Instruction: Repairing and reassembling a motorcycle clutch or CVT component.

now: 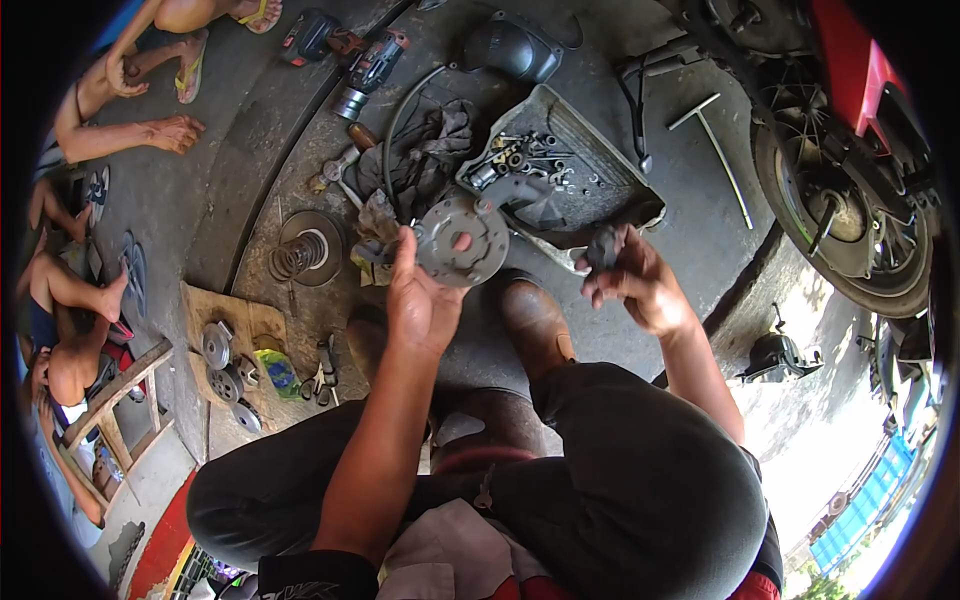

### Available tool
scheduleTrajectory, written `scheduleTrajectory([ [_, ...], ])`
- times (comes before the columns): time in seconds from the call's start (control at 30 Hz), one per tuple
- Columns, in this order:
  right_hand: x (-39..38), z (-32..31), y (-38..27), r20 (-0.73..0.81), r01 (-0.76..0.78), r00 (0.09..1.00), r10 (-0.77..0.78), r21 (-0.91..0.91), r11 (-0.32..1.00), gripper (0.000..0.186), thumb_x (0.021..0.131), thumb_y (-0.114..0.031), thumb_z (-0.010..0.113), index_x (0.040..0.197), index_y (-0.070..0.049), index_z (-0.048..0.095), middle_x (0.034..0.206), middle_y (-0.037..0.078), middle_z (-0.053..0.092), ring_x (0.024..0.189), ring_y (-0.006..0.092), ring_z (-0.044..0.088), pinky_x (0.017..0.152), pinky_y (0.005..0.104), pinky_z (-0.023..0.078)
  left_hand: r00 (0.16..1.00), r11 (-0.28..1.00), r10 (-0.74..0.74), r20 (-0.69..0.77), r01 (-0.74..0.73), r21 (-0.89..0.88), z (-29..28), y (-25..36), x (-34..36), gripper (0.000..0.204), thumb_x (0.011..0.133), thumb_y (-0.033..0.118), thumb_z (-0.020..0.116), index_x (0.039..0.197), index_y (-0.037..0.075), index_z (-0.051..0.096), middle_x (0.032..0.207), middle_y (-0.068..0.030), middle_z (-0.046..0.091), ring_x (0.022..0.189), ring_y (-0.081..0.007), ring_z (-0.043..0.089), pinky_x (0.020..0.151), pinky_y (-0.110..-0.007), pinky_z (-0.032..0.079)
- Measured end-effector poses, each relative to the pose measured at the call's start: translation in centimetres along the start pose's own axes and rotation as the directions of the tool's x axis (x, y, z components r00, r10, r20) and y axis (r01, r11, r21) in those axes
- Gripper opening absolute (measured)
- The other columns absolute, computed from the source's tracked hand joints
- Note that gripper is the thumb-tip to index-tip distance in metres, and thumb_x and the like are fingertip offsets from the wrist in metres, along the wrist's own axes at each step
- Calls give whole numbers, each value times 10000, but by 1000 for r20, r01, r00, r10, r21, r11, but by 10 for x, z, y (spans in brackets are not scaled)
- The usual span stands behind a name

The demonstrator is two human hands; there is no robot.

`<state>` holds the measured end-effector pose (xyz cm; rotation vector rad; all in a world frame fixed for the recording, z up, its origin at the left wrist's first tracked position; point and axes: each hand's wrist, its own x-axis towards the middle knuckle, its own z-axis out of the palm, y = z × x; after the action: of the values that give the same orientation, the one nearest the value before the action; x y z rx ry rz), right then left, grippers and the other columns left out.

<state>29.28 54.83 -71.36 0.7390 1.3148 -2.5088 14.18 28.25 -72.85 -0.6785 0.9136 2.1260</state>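
Motorcycle repair workshop, apparently open to daylight. Red motorbike (872,85) at right edge, spoked wheel (848,225) exposed. Stained floor (690,200) strewn with tools and parts: metal tray (592,140) of sockets (500,165) and small fasteners (575,182), cordless power tool (374,66), T-handle wrench (718,150), dark rags (442,135). Farther left, coil spring (296,258) on round plate (333,250), loose metal discs (217,343) on cardboard (215,304). Round metal part (485,250), holes around its face, in left hand (418,312). Bright sunlight at lower right (greenery (902,535) just visible outside).

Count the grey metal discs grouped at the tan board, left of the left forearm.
3: the upper disc, the middle disc just below it, and the lower disc by the lower edge of the tan board. Others could be hidden underneath.
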Motion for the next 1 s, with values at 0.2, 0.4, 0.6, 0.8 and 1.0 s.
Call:
scheduleTrajectory([
  [0.2, 0, 53, 15, -85, 66, 994, -63, 35, 997, 193, 1032, -38, 666, 1125, -84, 504, 1053, 81, 627, 952, 164, 672, 789, 309, 552, 994, 976, 19, 107, 4, -218, 16, -23, 5, 571, 1132, 470, 421, 1494, 36, 501, 1516, -139, 570, 1410, -336, 527, 1218, -608, 370],
  [0.4, 14, 66, 19, -116, 76, 989, -89, -115, 990, 227, 1044, -44, 648, 1231, -19, 522, 1110, 90, 618, 988, 161, 668, 834, 333, 624, 993, 987, 96, 72, -85, -138, 20, -32, 2, 571, 1135, 482, 410, 1490, 44, 497, 1501, -117, 576, 1405, -306, 530, 1196, -568, 406],
  [0.6, 14, 75, 24, -121, 130, 982, -148, -140, 982, 247, 1032, -67, 680, 1234, -4, 552, 1123, 80, 627, 1030, 151, 662, 857, 329, 628, 994, 988, 100, 38, -95, -120, 21, -37, 1, 561, 1134, 491, 412, 1480, 60, 507, 1464, -105, 596, 1357, -276, 562, 1175, -538, 427],
  [0.8, 15, 74, 28, -142, 86, 983, -121, -232, 969, 230, 992, -95, 753, 1130, 8, 601, 1085, 66, 663, 1029, 134, 677, 825, 294, 595, 984, 991, 125, 124, -118, -58, 20, -38, -3, 564, 1131, 496, 416, 1478, 60, 509, 1461, -105, 600, 1357, -275, 564, 1173, -534, 415],
  [1.0, 19, 70, 45, -110, -34, 994, -7, -364, 931, 258, 964, -221, 811, 1048, -50, 636, 907, 16, 674, 806, 84, 597, 726, 278, 512, 995, 995, 86, 46, -83, -62, 15, -45, -6, 576, 1130, 518, 394, 1445, 58, 538, 1427, -111, 626, 1319, -276, 588, 1135, -530, 442],
])
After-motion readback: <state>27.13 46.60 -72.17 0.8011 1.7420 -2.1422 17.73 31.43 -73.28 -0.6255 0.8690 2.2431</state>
